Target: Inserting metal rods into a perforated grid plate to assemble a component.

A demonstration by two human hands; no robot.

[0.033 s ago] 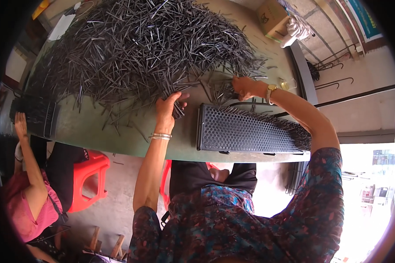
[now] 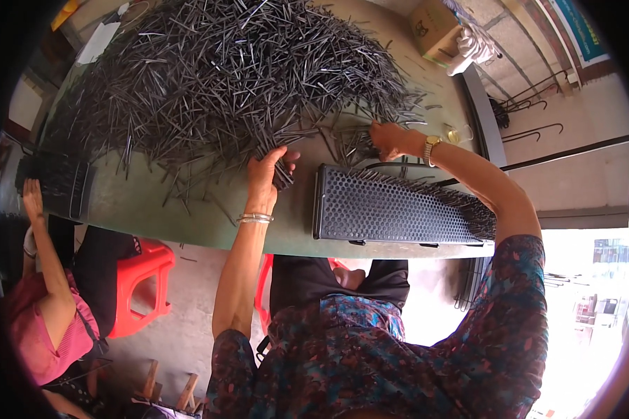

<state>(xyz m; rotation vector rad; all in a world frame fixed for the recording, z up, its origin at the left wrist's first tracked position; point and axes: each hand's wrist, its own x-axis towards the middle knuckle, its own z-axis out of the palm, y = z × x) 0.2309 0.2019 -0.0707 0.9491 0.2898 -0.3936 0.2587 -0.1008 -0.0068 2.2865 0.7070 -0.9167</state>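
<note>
A big heap of thin dark sticks (image 2: 210,77) covers the far part of the table. My left hand (image 2: 262,174) is closed round a small bundle of these sticks (image 2: 282,176) at the heap's near edge. Right of it, my right hand (image 2: 393,142) is bent down with its fingers drawn together over loose sticks (image 2: 349,148); what lies between its fingertips is hidden. Just nearer to me than that hand stands a long black rack (image 2: 391,209) with a face full of small round holes. Sticks stand in the holes at its right end and poke out along its top edge.
The greenish table (image 2: 147,216) has its near edge before my lap. At the left a co-worker's hand (image 2: 33,199) rests on another dark rack (image 2: 66,192). A red stool (image 2: 143,286) stands below. At the far right are a cardboard box (image 2: 433,31) and a white cloth (image 2: 472,49).
</note>
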